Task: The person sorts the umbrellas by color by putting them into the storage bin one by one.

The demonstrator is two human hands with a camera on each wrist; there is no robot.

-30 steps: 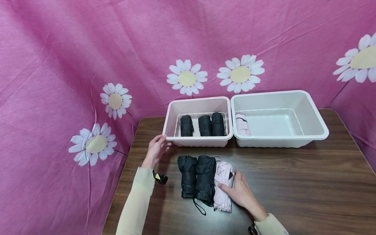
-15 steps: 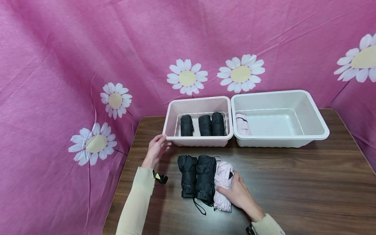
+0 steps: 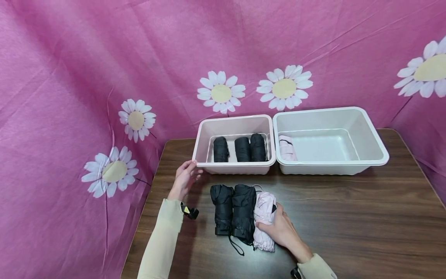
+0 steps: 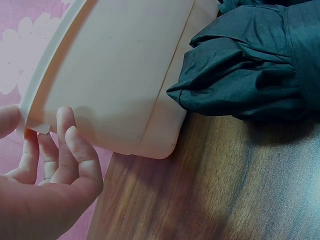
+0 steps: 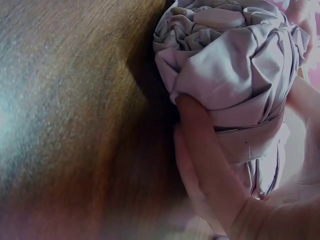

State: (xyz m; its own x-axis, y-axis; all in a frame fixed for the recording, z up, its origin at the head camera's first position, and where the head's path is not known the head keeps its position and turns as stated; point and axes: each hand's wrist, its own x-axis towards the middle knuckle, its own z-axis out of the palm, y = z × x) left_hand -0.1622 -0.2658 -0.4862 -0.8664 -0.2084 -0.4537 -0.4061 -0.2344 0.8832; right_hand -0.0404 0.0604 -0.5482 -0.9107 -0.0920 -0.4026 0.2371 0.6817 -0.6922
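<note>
My left hand (image 3: pixel 184 179) pinches the near left corner of the rim of a pale pink plastic bin (image 3: pixel 237 164). In the left wrist view the thumb lies over the rim and the fingers are beneath it. On the table, my right hand (image 3: pixel 283 228) grips a pink folded umbrella (image 3: pixel 263 207) from its right side. The right wrist view shows fingers curled along the wrapped pink fabric (image 5: pixel 225 70). Left of it lie two black folded umbrellas (image 3: pixel 223 211), side by side, one with a wrist cord trailing toward me.
Inside the left bin are three black folded umbrellas (image 3: pixel 243 149). A larger white bin (image 3: pixel 331 163) stands beside it, with a pink folded umbrella (image 3: pixel 287 149) at its left wall. Both bins sit near the back of the wooden table (image 3: pixel 348 217), before a pink flowered cloth (image 3: pixel 167 58).
My right hand has moved slightly left and tightened round the pink umbrella, its thumb now further across the top. My left hand stays at the bin's rim.
</note>
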